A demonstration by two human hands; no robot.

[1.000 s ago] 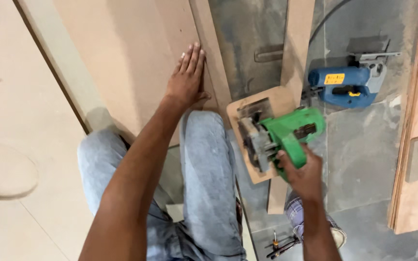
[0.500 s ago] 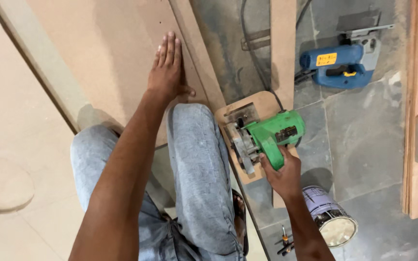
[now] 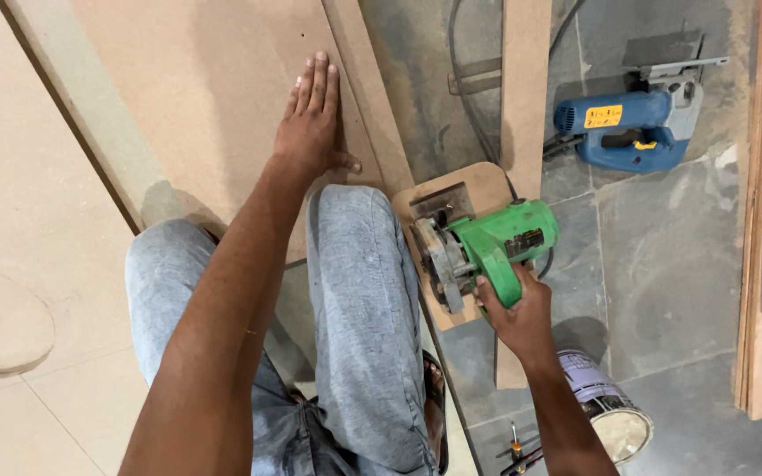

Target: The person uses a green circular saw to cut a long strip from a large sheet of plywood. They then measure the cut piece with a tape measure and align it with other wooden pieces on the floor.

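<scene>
My right hand [image 3: 522, 313] has its fingers wrapped around the green circular saw [image 3: 487, 251], sitting on a narrow board [image 3: 522, 88] over the stone floor [image 3: 663, 264]; my left hand [image 3: 310, 123] lies flat, fingers spread open, on the brown board [image 3: 205, 88] beside it.

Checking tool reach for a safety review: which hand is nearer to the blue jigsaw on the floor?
Right. The right hand grips the green circular saw, below and left of the blue jigsaw. The left hand lies flat on the fibreboard sheet, farther left.
</scene>
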